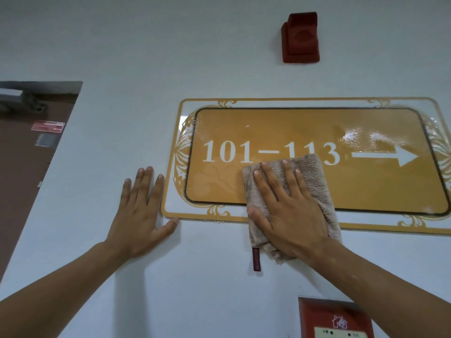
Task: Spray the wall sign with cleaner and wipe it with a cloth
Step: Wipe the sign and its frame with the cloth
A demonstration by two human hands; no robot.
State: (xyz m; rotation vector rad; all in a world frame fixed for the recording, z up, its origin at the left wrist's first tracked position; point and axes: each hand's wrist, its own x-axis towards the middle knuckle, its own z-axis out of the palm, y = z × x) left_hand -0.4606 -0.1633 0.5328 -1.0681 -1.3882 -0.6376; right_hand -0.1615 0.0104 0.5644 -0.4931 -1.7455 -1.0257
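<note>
right hand (290, 215) was flat, fingers straight and spread, no curl in that grip at all, pressing the cloth (314, 186) onto the sign (317, 191) rather than holding it. the cloth lay folded under the palm, its top edge covering the foot of the "113" numerals, its bottom hanging off the sign's lower border with a dark red tag (256, 259) dangling at six o'clock. left hand (139, 213) was open too, fingers straight, planted on the bare wall (122, 57) just off the sign's lower left corner, thumb tip touching that corner, holding nothing.

the sign ran long from nine to three o'clock, and from the right hand most of it lay toward three. wet glints sat at about two o'clock, above the arrow (388, 157), so the next stroke probably wanted to go that way. the right hand was clearly the nearer one.

red box (301, 37) at twelve o'clock on the wall, red call point (335, 318) at six, brown door (29, 152) at nine.
</note>
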